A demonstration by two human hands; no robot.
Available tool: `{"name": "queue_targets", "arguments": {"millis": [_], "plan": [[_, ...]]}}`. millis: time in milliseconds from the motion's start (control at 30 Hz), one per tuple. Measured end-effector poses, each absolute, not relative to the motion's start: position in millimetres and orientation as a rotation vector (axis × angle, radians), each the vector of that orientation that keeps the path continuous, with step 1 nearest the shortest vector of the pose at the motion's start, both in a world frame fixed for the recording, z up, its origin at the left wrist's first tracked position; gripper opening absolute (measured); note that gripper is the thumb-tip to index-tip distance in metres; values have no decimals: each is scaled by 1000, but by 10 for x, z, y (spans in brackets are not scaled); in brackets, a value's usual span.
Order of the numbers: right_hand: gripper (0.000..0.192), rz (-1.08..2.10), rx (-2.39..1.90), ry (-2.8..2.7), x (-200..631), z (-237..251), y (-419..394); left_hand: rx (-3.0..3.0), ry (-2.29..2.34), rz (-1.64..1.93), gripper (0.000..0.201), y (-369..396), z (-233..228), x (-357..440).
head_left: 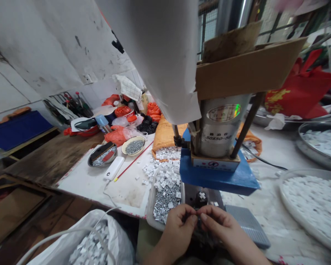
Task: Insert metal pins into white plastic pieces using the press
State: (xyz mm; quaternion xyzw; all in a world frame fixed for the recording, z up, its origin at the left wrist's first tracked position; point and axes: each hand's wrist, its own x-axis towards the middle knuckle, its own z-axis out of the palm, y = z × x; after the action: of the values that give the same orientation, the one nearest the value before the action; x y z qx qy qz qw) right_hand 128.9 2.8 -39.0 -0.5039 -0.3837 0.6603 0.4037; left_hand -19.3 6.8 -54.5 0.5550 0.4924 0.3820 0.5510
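Observation:
My left hand [178, 226] and my right hand [220, 225] meet fingertip to fingertip just below the press, pinching something small and dark that I cannot make out. Right above them a white cross-shaped plastic piece [202, 195] sits on a black fixture under the blue press base [217, 176]. A clear tray [165, 197] of metal pins and white pieces lies just left of my left hand.
A pneumatic press cylinder [223, 129] with cardboard guards stands in the middle. Round trays of white pieces [311, 198] lie to the right, a plastic bag of white pieces [91, 246] lower left. Metal bowls [102, 154], a white power bank [114, 168] and orange bags lie behind.

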Motion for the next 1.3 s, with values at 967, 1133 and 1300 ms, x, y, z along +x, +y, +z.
{"name": "queue_targets", "arguments": {"millis": [967, 1133, 1300], "plan": [[39, 1635, -1280, -1018, 1300, -391, 49, 1305, 1147, 895, 8, 61, -554, -192], [38, 1634, -1274, -1023, 1304, -390, 43, 1325, 1164, 902, 9, 45, -565, -196], [39, 1632, -1276, -1022, 1305, -375, 29, 1328, 1167, 899, 9, 55, -559, -193]]}}
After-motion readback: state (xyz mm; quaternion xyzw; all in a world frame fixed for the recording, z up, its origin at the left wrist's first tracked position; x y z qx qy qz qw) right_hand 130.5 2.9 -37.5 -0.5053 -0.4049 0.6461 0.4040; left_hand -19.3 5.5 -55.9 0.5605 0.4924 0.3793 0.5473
